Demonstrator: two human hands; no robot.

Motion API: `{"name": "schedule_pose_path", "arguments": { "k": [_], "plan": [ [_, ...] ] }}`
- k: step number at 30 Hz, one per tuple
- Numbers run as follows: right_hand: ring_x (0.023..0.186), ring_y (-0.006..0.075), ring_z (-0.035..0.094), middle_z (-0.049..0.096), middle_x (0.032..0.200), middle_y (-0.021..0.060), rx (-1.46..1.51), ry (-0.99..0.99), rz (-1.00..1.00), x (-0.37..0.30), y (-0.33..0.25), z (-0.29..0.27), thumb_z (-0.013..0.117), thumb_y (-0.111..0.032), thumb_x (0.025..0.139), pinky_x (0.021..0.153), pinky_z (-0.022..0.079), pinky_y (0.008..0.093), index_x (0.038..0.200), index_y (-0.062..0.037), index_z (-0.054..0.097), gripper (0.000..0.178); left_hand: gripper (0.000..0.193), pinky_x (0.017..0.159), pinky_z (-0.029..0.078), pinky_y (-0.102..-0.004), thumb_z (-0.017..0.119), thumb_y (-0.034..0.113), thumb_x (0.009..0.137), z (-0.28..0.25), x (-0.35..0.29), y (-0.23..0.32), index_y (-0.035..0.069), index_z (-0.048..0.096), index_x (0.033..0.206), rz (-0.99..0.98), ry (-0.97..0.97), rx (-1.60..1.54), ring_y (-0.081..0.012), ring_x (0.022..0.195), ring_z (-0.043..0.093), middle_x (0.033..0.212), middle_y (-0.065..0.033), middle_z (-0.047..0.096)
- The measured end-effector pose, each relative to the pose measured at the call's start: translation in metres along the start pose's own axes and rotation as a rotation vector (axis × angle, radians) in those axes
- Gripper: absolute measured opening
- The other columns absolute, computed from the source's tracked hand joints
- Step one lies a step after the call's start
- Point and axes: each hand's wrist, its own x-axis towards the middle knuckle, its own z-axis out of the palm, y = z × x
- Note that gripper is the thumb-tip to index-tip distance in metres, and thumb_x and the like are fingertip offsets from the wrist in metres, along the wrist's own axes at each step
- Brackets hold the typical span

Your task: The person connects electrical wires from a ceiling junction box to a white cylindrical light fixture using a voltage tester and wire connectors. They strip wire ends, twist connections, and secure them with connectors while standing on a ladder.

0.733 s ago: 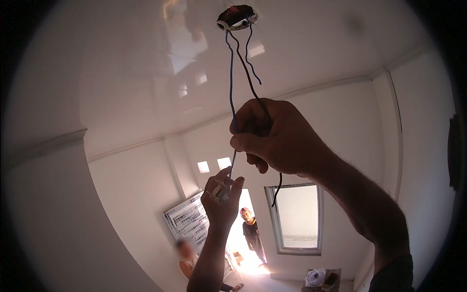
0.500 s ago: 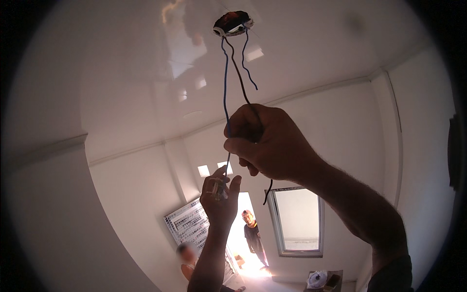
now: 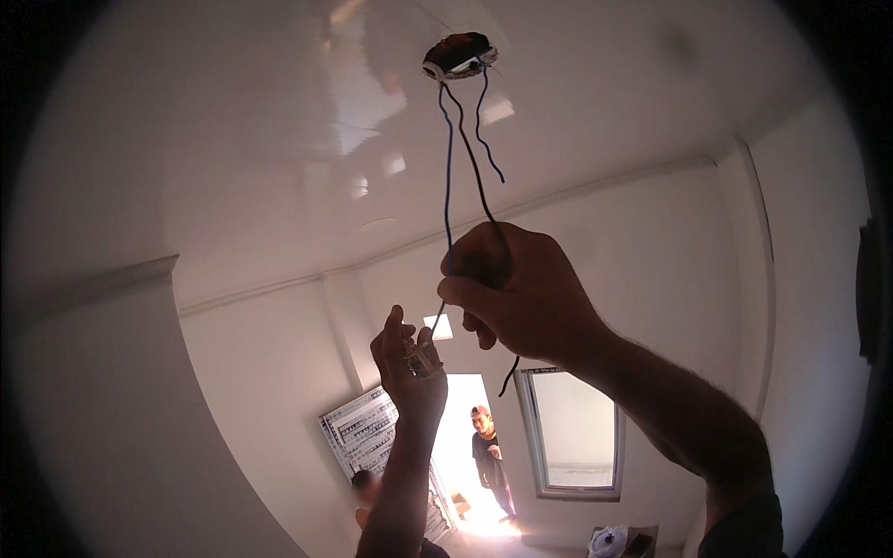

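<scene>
Above me a round hole (image 3: 462,56) opens in the ceiling, with wires hanging from it. My right hand (image 3: 535,293) is closed, thumb and forefinger pinching a long blue wire (image 3: 448,177). A black wire (image 3: 476,172) runs down into the same hand, and its end comes out below. Lower and to the left, my left hand (image 3: 409,381) holds a small see-through piece (image 3: 420,360) between its curled fingers. The blue wire's lower part reaches down to that piece; whether it enters it is hidden. A shorter blue wire (image 3: 482,121) dangles free beside the hole.
Glossy ceiling panels (image 3: 595,93) meet white walls. Ahead, a person (image 3: 488,456) stands in a bright doorway; another person (image 3: 365,488) is partly behind my left forearm. A framed window (image 3: 579,432) is at right. Low down sits a surface with a white bundle (image 3: 607,540).
My left hand has turned and its fingers have spread more around the see-through piece. The right hand keeps its pinch on the blue wire. The whole view has shifted slightly.
</scene>
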Motion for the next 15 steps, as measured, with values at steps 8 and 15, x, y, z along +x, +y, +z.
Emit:
{"name": "schedule_pose_path", "arguments": {
  "k": [8, 15],
  "plan": [
    [0.058, 0.0132, 0.066, 0.068, 0.081, 0.0109, -0.009, -0.004, -0.002, -0.005, 0.008, 0.008, 0.069, -0.008, 0.089, 0.052, 0.055, 0.0276, 0.101, 0.0026, 0.061, 0.018, 0.054, 0.076, 0.051, -0.0346, 0.063, 0.0, 0.093, -0.009, -0.002, -0.004, 0.002, 0.044, 0.144, 0.04, -0.001, 0.059, -0.0213, 0.089, 0.056, 0.098, -0.0111, 0.055],
    [0.063, 0.0131, 0.066, 0.068, 0.082, 0.0096, -0.047, -0.01, -0.038, -0.003, 0.015, 0.005, 0.07, -0.009, 0.089, 0.055, 0.054, 0.0271, 0.1, 0.0011, 0.061, 0.017, 0.06, 0.081, 0.053, -0.0393, 0.059, 0.0, 0.091, -0.017, 0.001, 0.006, 0.006, 0.038, 0.147, -0.154, -0.242, -0.1, -0.0247, 0.092, 0.057, 0.101, -0.0115, 0.056]
  ]
}}
